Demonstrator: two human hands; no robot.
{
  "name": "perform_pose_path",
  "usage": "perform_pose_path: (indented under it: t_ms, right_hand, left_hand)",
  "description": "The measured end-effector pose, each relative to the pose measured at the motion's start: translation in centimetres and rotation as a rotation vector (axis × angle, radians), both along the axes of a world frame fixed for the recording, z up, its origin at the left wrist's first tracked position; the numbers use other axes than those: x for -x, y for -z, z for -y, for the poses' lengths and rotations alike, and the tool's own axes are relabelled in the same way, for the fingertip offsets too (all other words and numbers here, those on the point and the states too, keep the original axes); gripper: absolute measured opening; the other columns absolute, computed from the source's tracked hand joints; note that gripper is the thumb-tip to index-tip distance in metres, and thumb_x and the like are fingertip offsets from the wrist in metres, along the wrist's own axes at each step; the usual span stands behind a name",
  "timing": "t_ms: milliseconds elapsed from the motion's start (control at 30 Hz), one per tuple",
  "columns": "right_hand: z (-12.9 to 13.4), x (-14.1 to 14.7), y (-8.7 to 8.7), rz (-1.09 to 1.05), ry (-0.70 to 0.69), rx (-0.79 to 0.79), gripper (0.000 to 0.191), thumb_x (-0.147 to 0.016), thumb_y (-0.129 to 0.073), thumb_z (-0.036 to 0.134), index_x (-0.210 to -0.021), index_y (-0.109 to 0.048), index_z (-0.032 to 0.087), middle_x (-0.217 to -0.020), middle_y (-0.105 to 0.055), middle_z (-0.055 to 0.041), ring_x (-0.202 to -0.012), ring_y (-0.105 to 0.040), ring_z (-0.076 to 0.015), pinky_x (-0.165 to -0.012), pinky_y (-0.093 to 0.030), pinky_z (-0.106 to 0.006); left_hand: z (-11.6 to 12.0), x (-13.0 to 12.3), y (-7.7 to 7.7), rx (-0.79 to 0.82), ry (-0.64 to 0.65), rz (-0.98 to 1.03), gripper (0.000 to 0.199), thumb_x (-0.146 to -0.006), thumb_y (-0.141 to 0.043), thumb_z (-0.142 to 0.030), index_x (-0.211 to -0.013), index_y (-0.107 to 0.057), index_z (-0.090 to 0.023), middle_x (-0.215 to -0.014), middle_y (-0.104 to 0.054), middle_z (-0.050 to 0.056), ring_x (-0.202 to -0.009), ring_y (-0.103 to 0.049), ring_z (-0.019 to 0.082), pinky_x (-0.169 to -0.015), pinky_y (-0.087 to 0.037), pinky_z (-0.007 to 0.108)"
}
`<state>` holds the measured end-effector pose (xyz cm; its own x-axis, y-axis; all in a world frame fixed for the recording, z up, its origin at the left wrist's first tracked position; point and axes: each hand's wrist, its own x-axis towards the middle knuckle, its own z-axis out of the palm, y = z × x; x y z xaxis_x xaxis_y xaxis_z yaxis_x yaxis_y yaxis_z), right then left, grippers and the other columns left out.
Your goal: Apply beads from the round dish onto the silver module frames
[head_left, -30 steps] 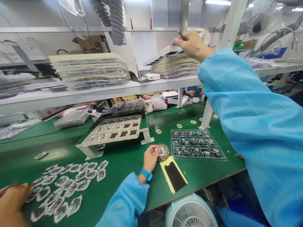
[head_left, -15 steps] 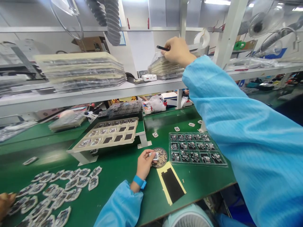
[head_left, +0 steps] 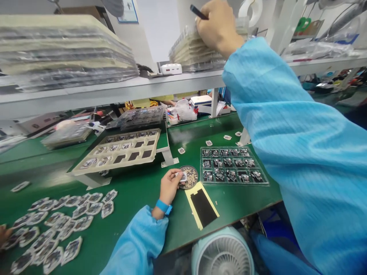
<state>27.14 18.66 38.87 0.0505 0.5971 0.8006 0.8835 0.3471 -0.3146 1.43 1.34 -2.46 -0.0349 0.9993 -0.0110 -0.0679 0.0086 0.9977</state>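
My left hand (head_left: 168,187), with a blue band at the wrist, pinches a small white-edged part (head_left: 183,177) over a round dish (head_left: 192,168) of tiny beige pieces. Raised high, my right hand (head_left: 219,26) is closed round a black pen-like tool (head_left: 198,12); its tip points left. This hand is in front of and above a stack of trays (head_left: 197,51) on the shelf; whether it touches them I cannot tell. Beside the dish lies a yellow-edged black sheet (head_left: 204,208). A clear compartment tray (head_left: 233,165) of small metallic parts stands to its right.
A cream tray (head_left: 120,151), partly filled, rests on a raised stand. Many white-edged parts (head_left: 67,229) cover the left bench, near another person's hand (head_left: 4,233). The shelf (head_left: 114,91) crosses above, bearing a tall tray stack (head_left: 65,49). A fan (head_left: 225,252) sits below the bench edge.
My view has tilted down and shifted slightly, so the shelf and bench appear higher. Both hands keep their holds: the left over the dish, the right by the shelf stack.
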Motion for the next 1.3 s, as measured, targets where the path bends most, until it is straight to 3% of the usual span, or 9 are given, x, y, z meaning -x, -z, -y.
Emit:
perform_pose_path:
  t_ms: [67, 167, 267, 333, 467, 733, 933, 1133, 1300]
  right_hand:
    - [1.5, -0.3, 2.7, -0.01, -0.033, -0.079, 0.033, -0.094, -0.048, 0.027, -0.113, -0.062, 0.004, -0.113, -0.063, -0.0014, -0.121, -0.057, -0.0121, -0.111, -0.037, -0.03]
    - [5.2, -0.9, 11.5, -0.032, -0.052, -0.187, 0.027, -0.096, -0.048, 0.028, -0.104, -0.064, 0.008, -0.111, -0.063, -0.0057, -0.109, -0.058, -0.0118, -0.101, -0.044, -0.024]
    - [8.4, -1.8, 23.9, 0.023, -0.111, 0.08, 0.015, -0.09, -0.056, 0.025, -0.091, -0.068, 0.016, -0.098, -0.068, -0.0042, -0.095, -0.062, -0.0142, -0.087, -0.05, -0.027]
    - [9.1, -2.4, 31.3, 0.095, -0.099, 0.517, 0.017, -0.085, -0.062, 0.024, -0.097, -0.073, 0.022, -0.103, -0.07, -0.0037, -0.095, -0.065, -0.0174, -0.086, -0.051, -0.03]
    - [7.4, -3.1, 39.1, 0.149, -0.093, 0.721, 0.029, -0.082, -0.068, 0.037, -0.107, -0.076, 0.026, -0.107, -0.07, -0.0071, -0.096, -0.066, -0.0228, -0.084, -0.051, -0.033]
    - [4.9, -2.7, 40.8, 0.155, -0.094, 0.829, 0.032, -0.084, -0.065, 0.041, -0.11, -0.077, 0.026, -0.118, -0.067, -0.0105, -0.107, -0.065, -0.0262, -0.095, -0.05, -0.037]
    - [5.4, -2.7, 41.1, 0.035, -0.122, 0.774, 0.028, -0.08, -0.07, 0.033, -0.103, -0.074, 0.018, -0.11, -0.069, -0.0118, -0.104, -0.065, -0.0271, -0.093, -0.05, -0.039]
    - [7.5, -3.0, 38.6, -0.129, -0.187, 0.67, 0.037, -0.086, -0.065, 0.03, -0.121, -0.071, 0.021, -0.111, -0.072, -0.006, -0.101, -0.068, -0.0188, -0.092, -0.051, -0.031]
    - [12.4, -1.6, 35.9, -0.438, -0.492, 0.761, 0.037, -0.079, -0.074, 0.044, -0.1, -0.078, 0.014, -0.097, -0.074, -0.0081, -0.085, -0.068, -0.0156, -0.079, -0.052, -0.027]
  left_hand:
    - [0.1, 0.0, -0.1, 0.008, 0.003, -0.003, 0.052, -0.07, -0.084, -0.05, -0.101, -0.066, -0.013, -0.084, -0.072, 0.008, -0.057, -0.068, 0.015, -0.041, -0.039, 0.017]
    - [0.3, -0.3, -0.3, 0.012, 0.011, -0.007, 0.051, -0.071, -0.084, -0.048, -0.103, -0.069, -0.012, -0.081, -0.072, 0.007, -0.056, -0.067, 0.014, -0.042, -0.041, 0.017]
    - [0.8, -0.9, -0.4, 0.016, 0.031, -0.005, 0.047, -0.072, -0.084, -0.049, -0.096, -0.069, -0.011, -0.074, -0.07, 0.006, -0.053, -0.066, 0.014, -0.043, -0.042, 0.018]
    - [1.2, -1.4, -0.4, 0.023, 0.049, -0.001, 0.046, -0.073, -0.083, -0.05, -0.093, -0.067, -0.012, -0.073, -0.07, 0.007, -0.054, -0.067, 0.016, -0.042, -0.039, 0.018]
    - [1.8, -2.0, -0.5, 0.049, 0.079, -0.004, 0.045, -0.078, -0.078, -0.053, -0.092, -0.066, -0.012, -0.07, -0.07, 0.007, -0.053, -0.067, 0.016, -0.038, -0.032, 0.018]
    - [1.6, -1.7, -0.5, 0.083, 0.182, 0.086, 0.035, -0.079, -0.073, -0.03, -0.106, -0.071, -0.009, -0.075, -0.071, 0.007, -0.061, -0.069, 0.017, -0.048, -0.041, 0.019]
    - [0.8, -3.0, -1.1, 0.092, 0.121, 0.018, 0.047, -0.071, -0.086, -0.036, -0.105, -0.069, -0.009, -0.081, -0.073, 0.01, -0.064, -0.07, 0.016, -0.046, -0.042, 0.016]
    - [-0.5, -4.3, -1.6, 0.136, 0.126, -0.02, 0.046, -0.071, -0.085, -0.042, -0.097, -0.069, -0.009, -0.078, -0.073, 0.012, -0.057, -0.069, 0.017, -0.037, -0.037, 0.014]
    - [0.1, -4.1, -1.5, 0.197, 0.141, 0.023, 0.046, -0.072, -0.086, -0.046, -0.095, -0.07, -0.01, -0.075, -0.072, 0.009, -0.052, -0.066, 0.013, -0.039, -0.04, 0.014]
